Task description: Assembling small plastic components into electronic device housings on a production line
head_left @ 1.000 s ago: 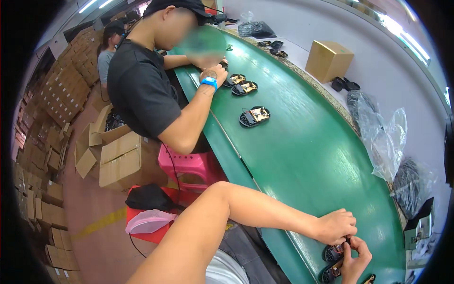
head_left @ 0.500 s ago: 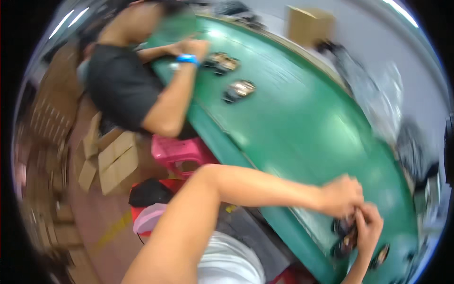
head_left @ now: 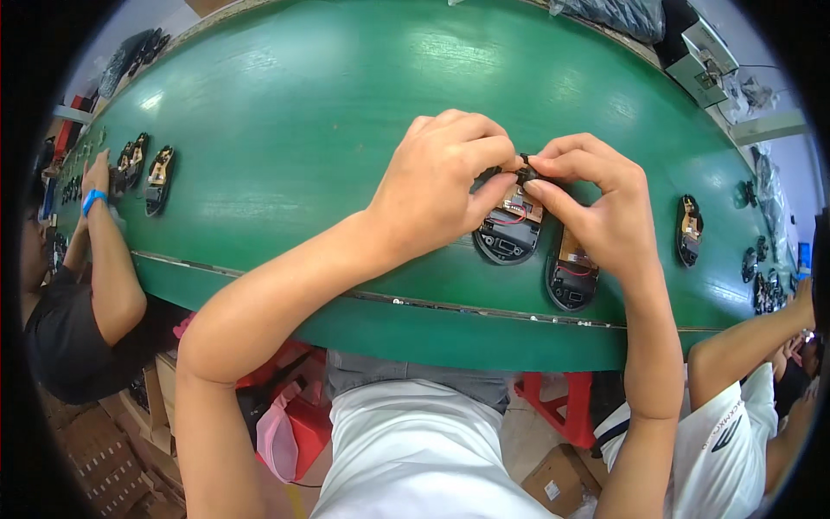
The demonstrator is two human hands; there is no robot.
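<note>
Over the green table (head_left: 346, 156), my left hand (head_left: 445, 177) and my right hand (head_left: 596, 190) meet at the far end of an opened computer mouse (head_left: 508, 238). Its black base holds a brown circuit board and a red wire. Thumb and forefinger of each hand pinch a small black part (head_left: 526, 173) there; the fingers partly hide it. Just right of this, below my right hand, lies a second opened mouse (head_left: 572, 277) with a similar board and red wire, its far end covered by my hand.
Another opened mouse (head_left: 689, 229) lies to the right, and one more (head_left: 159, 180) far left near a co-worker's hand (head_left: 97, 177) with a blue wristband. At the right a person in a white shirt (head_left: 722, 441) sits close. Grey boxes (head_left: 699, 60) stand at the back right.
The view has swung from the left to face the table squarely, so my hands now appear near the middle. They remain close together at the mouse.
</note>
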